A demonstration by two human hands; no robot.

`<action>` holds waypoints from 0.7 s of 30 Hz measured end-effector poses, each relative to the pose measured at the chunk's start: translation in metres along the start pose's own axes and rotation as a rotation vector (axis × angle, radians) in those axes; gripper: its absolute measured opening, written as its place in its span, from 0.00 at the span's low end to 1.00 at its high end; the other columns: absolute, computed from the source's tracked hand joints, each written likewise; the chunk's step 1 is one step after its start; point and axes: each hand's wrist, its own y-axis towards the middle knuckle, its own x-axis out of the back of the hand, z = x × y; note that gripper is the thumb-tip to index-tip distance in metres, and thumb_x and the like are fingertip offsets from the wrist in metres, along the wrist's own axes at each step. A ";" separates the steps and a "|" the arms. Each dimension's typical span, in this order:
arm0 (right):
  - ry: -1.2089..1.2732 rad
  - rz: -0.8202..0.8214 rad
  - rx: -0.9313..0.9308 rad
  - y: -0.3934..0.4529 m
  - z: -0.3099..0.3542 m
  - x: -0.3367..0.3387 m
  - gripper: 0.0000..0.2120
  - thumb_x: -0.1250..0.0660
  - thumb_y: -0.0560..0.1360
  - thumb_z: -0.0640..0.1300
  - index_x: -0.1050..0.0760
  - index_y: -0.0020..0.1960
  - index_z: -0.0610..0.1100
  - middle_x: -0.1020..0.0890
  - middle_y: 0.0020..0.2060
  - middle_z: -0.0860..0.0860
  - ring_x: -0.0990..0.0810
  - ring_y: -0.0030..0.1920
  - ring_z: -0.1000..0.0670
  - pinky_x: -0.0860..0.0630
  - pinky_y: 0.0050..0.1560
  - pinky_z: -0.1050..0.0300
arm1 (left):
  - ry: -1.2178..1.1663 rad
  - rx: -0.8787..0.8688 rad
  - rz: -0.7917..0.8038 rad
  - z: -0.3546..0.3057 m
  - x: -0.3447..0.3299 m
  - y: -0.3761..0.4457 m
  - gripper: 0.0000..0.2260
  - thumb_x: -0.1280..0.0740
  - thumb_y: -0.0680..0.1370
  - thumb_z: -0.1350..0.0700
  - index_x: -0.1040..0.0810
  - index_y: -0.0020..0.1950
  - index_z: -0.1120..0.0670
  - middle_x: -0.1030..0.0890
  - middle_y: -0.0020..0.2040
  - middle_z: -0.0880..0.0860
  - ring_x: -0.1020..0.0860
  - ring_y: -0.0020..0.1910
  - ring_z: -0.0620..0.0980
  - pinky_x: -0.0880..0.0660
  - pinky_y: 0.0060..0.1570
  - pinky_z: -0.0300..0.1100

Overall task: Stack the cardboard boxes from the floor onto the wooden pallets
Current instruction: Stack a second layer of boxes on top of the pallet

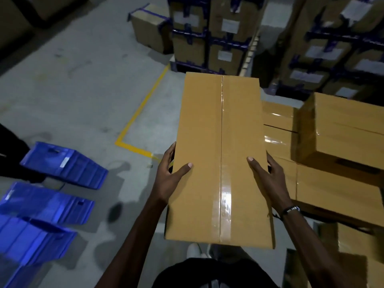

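Note:
I hold a long tan cardboard box (220,154) in the air in front of me, its taped seam running away from me. My left hand (169,175) grips its left side with the thumb on top. My right hand (265,173) grips its right side the same way. To the right lies a layer of similar taped boxes (336,192), with one more box (342,132) on top of them. The pallet under them is hidden.
Several blue plastic crates (62,163) lie on the grey floor at the left. A yellow floor line (139,113) marks a corner ahead. Stacks of blue-strapped cartons (209,32) stand at the back and back right. More tan boxes (353,246) sit at my lower right.

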 end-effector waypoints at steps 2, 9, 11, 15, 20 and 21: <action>-0.002 0.041 0.018 0.025 0.013 -0.017 0.32 0.30 0.76 0.67 0.30 0.76 0.58 0.23 0.70 0.61 0.28 0.72 0.57 0.34 0.73 0.50 | -0.011 -0.001 -0.045 0.003 0.010 0.019 0.34 0.24 0.78 0.55 0.34 0.80 0.43 0.27 0.75 0.38 0.30 0.75 0.40 0.32 0.75 0.52; 0.032 0.164 0.082 0.129 0.056 -0.064 0.25 0.28 0.78 0.57 0.26 0.74 0.55 0.19 0.63 0.63 0.23 0.64 0.64 0.27 0.70 0.54 | -0.034 -0.016 -0.203 -0.008 0.029 0.103 0.32 0.23 0.77 0.59 0.31 0.78 0.46 0.26 0.72 0.37 0.29 0.71 0.33 0.30 0.63 0.28; 0.037 0.177 0.088 0.158 0.068 -0.075 0.24 0.28 0.78 0.57 0.25 0.72 0.56 0.18 0.61 0.64 0.22 0.63 0.65 0.27 0.70 0.52 | -0.013 -0.032 -0.236 -0.014 0.035 0.127 0.32 0.23 0.77 0.59 0.32 0.78 0.48 0.26 0.72 0.38 0.30 0.71 0.31 0.32 0.61 0.25; 0.032 0.211 0.076 0.215 0.092 -0.100 0.25 0.27 0.75 0.64 0.23 0.70 0.58 0.17 0.61 0.61 0.20 0.65 0.56 0.26 0.70 0.41 | -0.006 -0.024 -0.276 -0.024 0.051 0.178 0.31 0.23 0.76 0.60 0.31 0.76 0.51 0.25 0.71 0.41 0.29 0.69 0.30 0.34 0.58 0.21; 0.029 0.220 0.081 0.278 0.123 -0.151 0.25 0.27 0.76 0.62 0.23 0.70 0.57 0.18 0.63 0.62 0.22 0.66 0.58 0.28 0.73 0.46 | -0.030 -0.008 -0.276 -0.027 0.087 0.253 0.28 0.25 0.77 0.63 0.30 0.73 0.51 0.27 0.66 0.34 0.29 0.61 0.21 0.33 0.54 0.20; 0.032 0.218 0.078 0.289 0.128 -0.163 0.24 0.27 0.76 0.61 0.23 0.70 0.56 0.18 0.63 0.62 0.22 0.66 0.59 0.28 0.73 0.48 | -0.040 -0.001 -0.274 -0.027 0.096 0.269 0.27 0.25 0.77 0.63 0.31 0.73 0.49 0.27 0.65 0.33 0.29 0.60 0.20 0.32 0.53 0.20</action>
